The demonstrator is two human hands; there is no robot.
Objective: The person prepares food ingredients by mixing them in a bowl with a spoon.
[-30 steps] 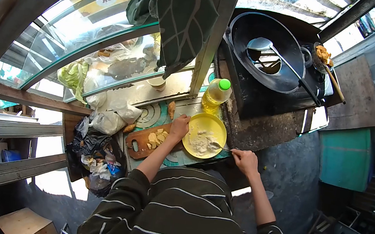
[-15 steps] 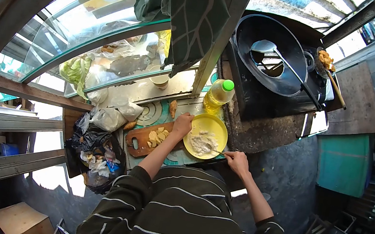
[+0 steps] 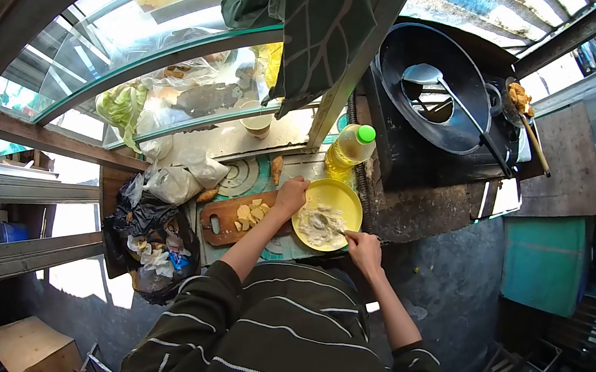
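Observation:
My left hand [image 3: 291, 196] is closed on the left rim of a yellow bowl [image 3: 349, 200]. A pale, lumpy flour batter [image 3: 318, 225] lies in it. From the right, my right hand [image 3: 364, 252] grips the thin handle of what looks like a spoon [image 3: 341, 232], its head hidden in the batter. Left of the bowl, partly behind my left forearm, sits a wooden cutting board [image 3: 228, 214] with several pale yellow slices [image 3: 250, 214] on it. An oil bottle [image 3: 349, 151] with a green cap stands upright just behind the bowl.
A black wok [image 3: 431, 133] with a metal spatula [image 3: 452, 101] rests on the stove at right. Beside it, a strainer holds fried food [image 3: 519, 98]. A glass case [image 3: 195, 99] borders the left. White plastic bags [image 3: 186, 180] and a black rubbish bag [image 3: 156, 241] sit near the board.
My right hand has moved left and slightly up, bringing the spoon further into the batter. My left hand stays on the bowl's rim. The view has shifted slightly.

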